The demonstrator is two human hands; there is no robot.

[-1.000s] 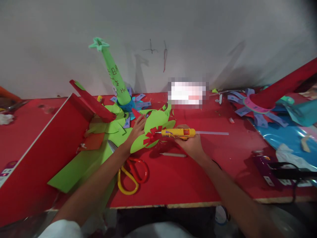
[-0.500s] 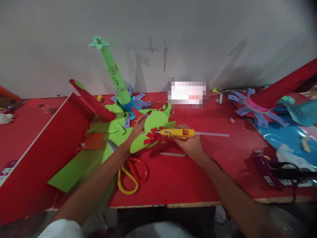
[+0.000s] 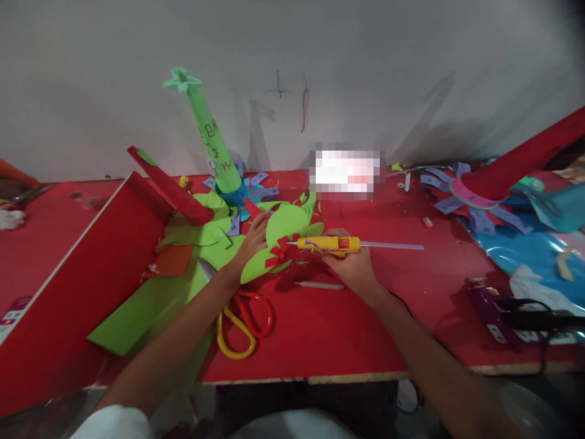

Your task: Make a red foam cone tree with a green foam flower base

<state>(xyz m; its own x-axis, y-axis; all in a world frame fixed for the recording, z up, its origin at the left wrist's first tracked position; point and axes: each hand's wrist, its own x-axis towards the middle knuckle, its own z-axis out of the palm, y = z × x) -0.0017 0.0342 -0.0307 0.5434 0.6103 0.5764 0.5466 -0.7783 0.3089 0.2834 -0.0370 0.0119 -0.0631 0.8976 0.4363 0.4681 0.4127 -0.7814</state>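
Observation:
My right hand (image 3: pixel 351 259) is wrapped round a yellow glue gun (image 3: pixel 329 244), with a long clear glue stick (image 3: pixel 393 246) sticking out of its back. The gun's metal nozzle points left and meets, or nearly meets, the red cut tabs (image 3: pixel 280 253) on a green foam flower (image 3: pixel 289 223). My left hand (image 3: pixel 256 239) is closed on the flower's left side; some of its fingers are hidden. A red foam piece (image 3: pixel 254 208) shows just beyond those fingers. Below lie a pencil (image 3: pixel 321 285) and scissors (image 3: pixel 244 323) with red and yellow handles.
A red partition (image 3: pixel 86 274) stands at the left, beside green foam sheets (image 3: pixel 137 311). Behind are a green foam tower (image 3: pixel 212 140) with a star and a red tube (image 3: pixel 169 186). At right are another red tube (image 3: pixel 525 158), blue plastic (image 3: pixel 507 250) and a purple box (image 3: pixel 491 314).
Almost nothing differs. The glue gun and my right hand have shifted a hair to the right; my left hand and the flower stay in place.

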